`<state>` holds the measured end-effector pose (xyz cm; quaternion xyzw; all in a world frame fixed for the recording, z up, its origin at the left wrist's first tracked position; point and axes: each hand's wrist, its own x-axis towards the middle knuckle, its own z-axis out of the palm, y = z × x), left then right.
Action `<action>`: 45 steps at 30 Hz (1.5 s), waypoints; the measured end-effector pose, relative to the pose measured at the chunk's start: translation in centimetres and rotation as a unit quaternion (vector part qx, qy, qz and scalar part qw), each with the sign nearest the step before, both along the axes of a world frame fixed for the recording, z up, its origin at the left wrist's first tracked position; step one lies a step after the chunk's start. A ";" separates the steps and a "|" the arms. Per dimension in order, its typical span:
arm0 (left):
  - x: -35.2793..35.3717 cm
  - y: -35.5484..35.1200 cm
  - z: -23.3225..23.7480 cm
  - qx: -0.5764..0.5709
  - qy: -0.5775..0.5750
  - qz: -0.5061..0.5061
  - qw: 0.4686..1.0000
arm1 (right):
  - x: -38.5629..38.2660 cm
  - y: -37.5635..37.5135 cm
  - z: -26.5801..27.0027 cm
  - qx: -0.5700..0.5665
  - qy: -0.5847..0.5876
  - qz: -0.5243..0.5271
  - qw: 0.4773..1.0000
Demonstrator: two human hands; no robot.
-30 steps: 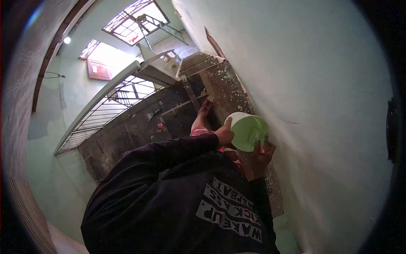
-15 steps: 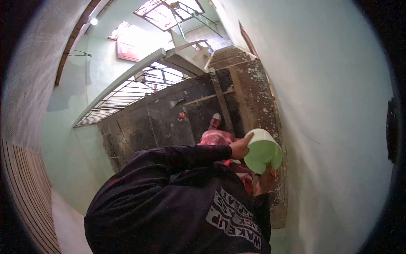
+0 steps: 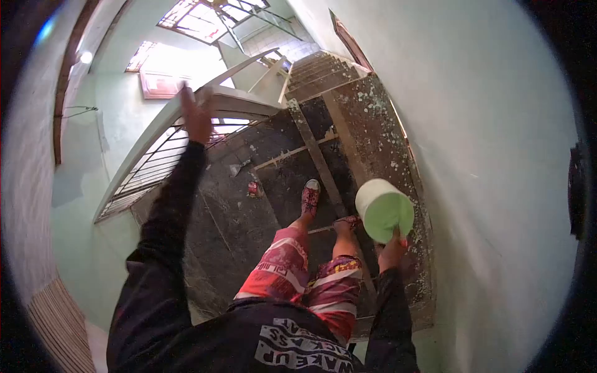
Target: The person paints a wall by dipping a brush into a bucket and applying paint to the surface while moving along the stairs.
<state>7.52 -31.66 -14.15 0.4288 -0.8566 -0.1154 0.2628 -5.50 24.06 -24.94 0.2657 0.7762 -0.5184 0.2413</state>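
Observation:
My right hand grips the near rim of a white bucket, tilted so that its light green inside faces me. The bucket hangs over the floor beside the right wall. Off to the left, my left hand is raised near the white top rail of the railing, with its fingers apart and nothing in them. Whether it touches the rail I cannot tell.
Dark, paint-spotted floor lies around my feet. On it are a small red can and a scraper-like tool. Stairs lead down ahead, beside the green wall. A ladder stands beyond.
My left hand has let go of the bucket and moved far left to the railing. The bucket stays in my right hand. The view has shifted, and my legs now show.

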 end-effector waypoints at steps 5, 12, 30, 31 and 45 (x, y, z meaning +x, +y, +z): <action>2.7 -10.2 -1.3 -0.056 -0.050 -0.013 0.997 | -2.9 -4.5 -15.8 0.065 -0.034 0.066 0.995; 6.7 -13.6 -8.0 -0.082 -0.169 0.001 0.982 | -7.6 -10.4 -31.1 -0.042 -0.025 -0.013 0.999; -7.4 -9.6 -19.8 -0.135 -0.629 0.101 0.759 | -8.2 -12.4 -47.1 0.026 0.029 -0.028 0.999; -8.2 -10.0 -19.8 -0.051 -0.645 0.142 0.749 | -8.4 -12.3 -46.6 0.012 0.019 -0.038 0.999; -4.6 -12.2 -24.2 -0.271 -0.481 0.013 0.834 | -7.3 -13.3 -48.5 0.064 0.185 -0.058 0.979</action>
